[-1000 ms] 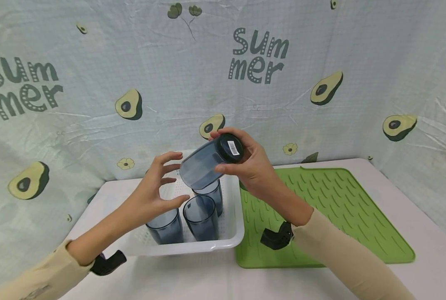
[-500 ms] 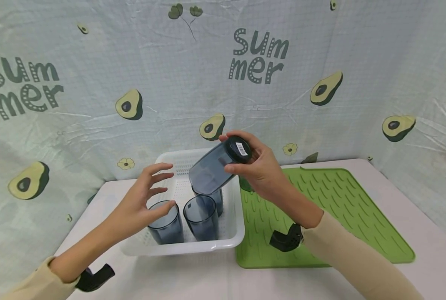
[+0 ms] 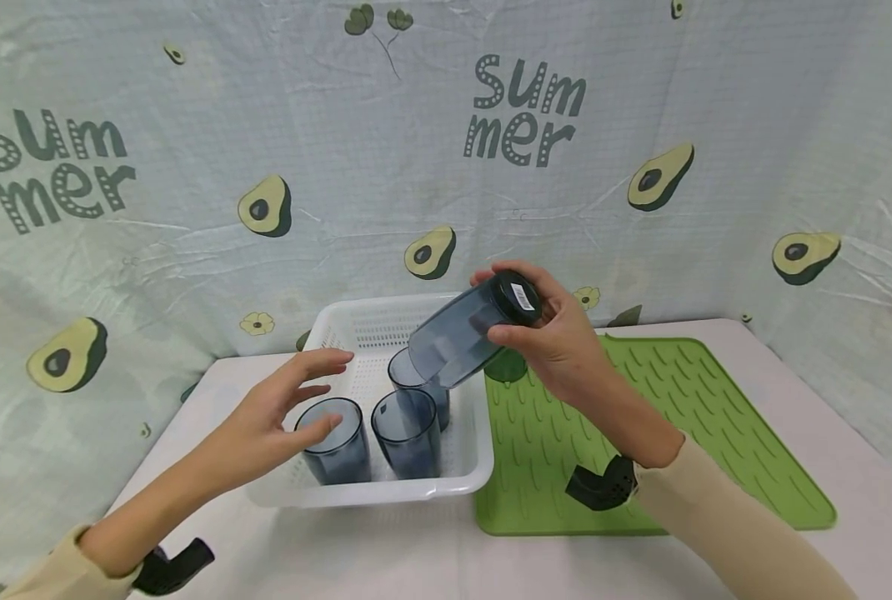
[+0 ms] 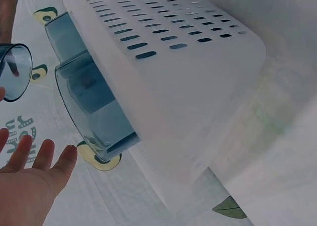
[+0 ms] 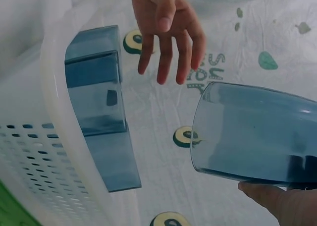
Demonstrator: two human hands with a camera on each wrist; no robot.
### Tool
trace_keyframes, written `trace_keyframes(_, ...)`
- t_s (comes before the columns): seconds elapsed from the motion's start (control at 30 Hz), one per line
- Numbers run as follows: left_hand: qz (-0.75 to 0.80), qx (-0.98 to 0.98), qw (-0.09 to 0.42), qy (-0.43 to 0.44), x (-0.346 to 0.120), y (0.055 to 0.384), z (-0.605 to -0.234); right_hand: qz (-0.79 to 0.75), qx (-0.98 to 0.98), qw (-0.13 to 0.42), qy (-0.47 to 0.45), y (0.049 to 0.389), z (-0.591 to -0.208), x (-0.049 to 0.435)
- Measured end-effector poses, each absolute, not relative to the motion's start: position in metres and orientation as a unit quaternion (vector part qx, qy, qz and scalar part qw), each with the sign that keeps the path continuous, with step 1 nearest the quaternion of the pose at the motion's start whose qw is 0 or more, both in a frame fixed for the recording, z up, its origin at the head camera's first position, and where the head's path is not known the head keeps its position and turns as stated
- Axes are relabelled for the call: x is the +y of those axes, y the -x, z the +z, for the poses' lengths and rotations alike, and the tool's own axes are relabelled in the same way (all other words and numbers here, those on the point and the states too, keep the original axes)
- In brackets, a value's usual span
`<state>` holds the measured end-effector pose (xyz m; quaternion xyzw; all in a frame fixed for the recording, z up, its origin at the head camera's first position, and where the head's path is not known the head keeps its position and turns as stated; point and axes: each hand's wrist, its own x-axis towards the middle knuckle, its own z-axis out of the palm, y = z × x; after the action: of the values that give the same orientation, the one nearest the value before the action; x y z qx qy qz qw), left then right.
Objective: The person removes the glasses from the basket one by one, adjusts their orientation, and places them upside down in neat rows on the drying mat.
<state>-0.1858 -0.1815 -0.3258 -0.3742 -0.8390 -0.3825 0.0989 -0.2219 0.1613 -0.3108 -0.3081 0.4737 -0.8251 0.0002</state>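
My right hand (image 3: 569, 346) grips a translucent blue-grey tumbler (image 3: 453, 333) by its dark base, which bears a barcode sticker. The tumbler is tilted in the air, its open rim toward the lower left, over the right side of a white perforated basket (image 3: 371, 497). Inside the basket stand three similar tumblers: one at the front left (image 3: 337, 462), another at the front middle (image 3: 410, 450), and a third behind it, partly hidden by the held one. My left hand (image 3: 269, 421) hovers over the basket's left side, fingers spread and holding nothing, as the right wrist view also shows.
A green ridged mat (image 3: 679, 442) lies right of the basket on the pale table (image 3: 363, 558). A dark green round shape (image 3: 506, 367) shows beneath the held tumbler, too hidden to identify. A printed cloth (image 3: 536, 217) hangs behind.
My right hand has moved to the right with the tumbler, away from my left hand. My left hand has drawn back to the left, uncovering more of the basket and its front-left tumbler.
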Motion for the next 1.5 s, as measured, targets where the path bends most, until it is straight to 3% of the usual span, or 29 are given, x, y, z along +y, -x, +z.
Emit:
trace_keyframes(0.33, -0.363, -0.85, 0.127, 0.36, -0.19, 0.184, -0.332, -0.808, 0.493, -0.007, 0.323, 0.222, -0.312, 0.182)
trace_keyframes(1.5, -0.341, -0.876, 0.078, 0.332, -0.203, 0.191, -0.344, -0.759, 0.575, -0.063, 0.299, 0.212, -0.33, 0.25)
